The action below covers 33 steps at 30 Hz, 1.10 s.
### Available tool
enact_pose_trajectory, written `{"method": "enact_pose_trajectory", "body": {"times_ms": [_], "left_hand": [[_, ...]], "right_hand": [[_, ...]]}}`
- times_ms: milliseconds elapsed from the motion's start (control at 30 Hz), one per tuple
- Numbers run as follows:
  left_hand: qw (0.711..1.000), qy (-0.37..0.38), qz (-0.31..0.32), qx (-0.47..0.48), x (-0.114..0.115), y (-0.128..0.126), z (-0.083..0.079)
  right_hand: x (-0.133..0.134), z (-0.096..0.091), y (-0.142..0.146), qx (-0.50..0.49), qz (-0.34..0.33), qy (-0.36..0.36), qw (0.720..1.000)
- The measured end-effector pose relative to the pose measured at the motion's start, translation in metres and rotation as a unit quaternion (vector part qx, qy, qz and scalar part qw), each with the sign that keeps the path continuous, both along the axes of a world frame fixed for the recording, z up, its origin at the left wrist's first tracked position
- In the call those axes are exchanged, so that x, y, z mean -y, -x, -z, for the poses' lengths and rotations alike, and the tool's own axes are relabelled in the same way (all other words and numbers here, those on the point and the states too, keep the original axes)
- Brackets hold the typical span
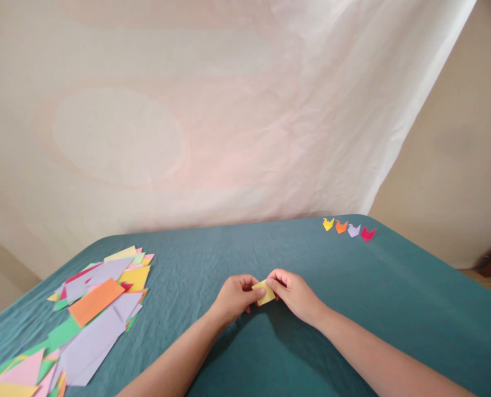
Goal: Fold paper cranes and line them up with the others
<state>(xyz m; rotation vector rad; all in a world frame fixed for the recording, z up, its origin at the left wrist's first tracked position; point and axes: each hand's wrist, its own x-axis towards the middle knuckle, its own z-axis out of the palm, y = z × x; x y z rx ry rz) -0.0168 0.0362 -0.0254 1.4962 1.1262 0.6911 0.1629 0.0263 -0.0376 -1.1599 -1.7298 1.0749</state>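
Yellow paper (pixel 269 295) sits between the hands, left hand (pixel 233 298) pinching its left side, right hand (pixel 297 294) its upper-right corner, neither nearer.

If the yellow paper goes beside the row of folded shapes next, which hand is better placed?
Probably the right hand: it pinches the yellow paper on the side nearer the folded shapes.

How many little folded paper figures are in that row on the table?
4, along the table's far right, from left to right: yellow figure, orange figure, lavender figure, red figure. None in the row looks hidden.
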Motion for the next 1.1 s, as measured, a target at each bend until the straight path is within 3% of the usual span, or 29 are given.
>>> {"method": "enact_pose_trajectory", "body": {"times_ms": [133,400,600,767,867,1100], "left_hand": [[0.997,-0.03,-0.069,0.015,-0.001,-0.002,0.004],[0.997,-0.025,-0.057,0.041,-0.002,-0.002,0.003],[0.993,-0.056,-0.098,0.031,-0.005,0.002,0.006],[0.989,-0.07,-0.132,0.008,-0.009,0.008,0.003],[0.989,-0.074,-0.127,-0.007,-0.009,0.008,0.002],[0.986,-0.131,-0.093,-0.032,0.001,-0.004,0.008]], "right_hand": [[-0.001,0.0,0.002,-0.006,-0.011,0.008,1.0],[0.004,-0.002,0.005,0.041,-0.024,-0.024,0.999],[-0.001,0.002,0.005,-0.021,-0.055,0.043,0.997],[-0.004,0.001,0.0,-0.028,-0.015,0.066,0.997],[-0.002,-0.002,0.0,-0.044,0.0,0.064,0.997],[0.0,0.003,0.007,0.017,-0.053,0.101,0.993]]}}
